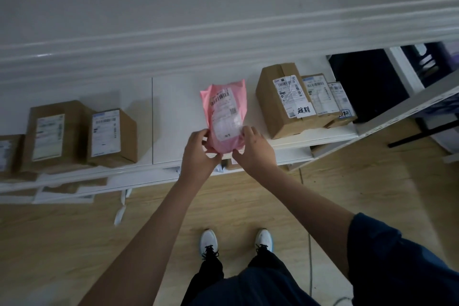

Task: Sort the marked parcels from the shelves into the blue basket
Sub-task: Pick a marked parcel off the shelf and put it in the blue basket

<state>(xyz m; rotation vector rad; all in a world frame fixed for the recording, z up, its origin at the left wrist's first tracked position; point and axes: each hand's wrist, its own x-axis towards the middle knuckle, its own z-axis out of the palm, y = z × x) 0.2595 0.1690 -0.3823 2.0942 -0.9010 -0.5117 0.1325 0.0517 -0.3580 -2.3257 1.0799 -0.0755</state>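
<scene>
A pink plastic mailer bag (224,107) with a white barcode label stands on end on the white shelf (173,117). My left hand (200,154) grips its lower left edge. My right hand (255,150) holds its lower right edge, fingers curled round the bag. To the right stands a brown carton (280,104) with a white handwritten tag (303,110) stuck over its label. Two smaller cartons (320,97) stand behind it, the far one with a similar tag (345,114). The blue basket is not in view.
Several unmarked brown cartons (111,134) stand at the shelf's left. A lower shelf (69,189) holds flat parcels. A dark opening (367,82) and a grey metal rack rail (409,107) are at the right. Wooden floor (74,243) and my white shoes (208,241) lie below.
</scene>
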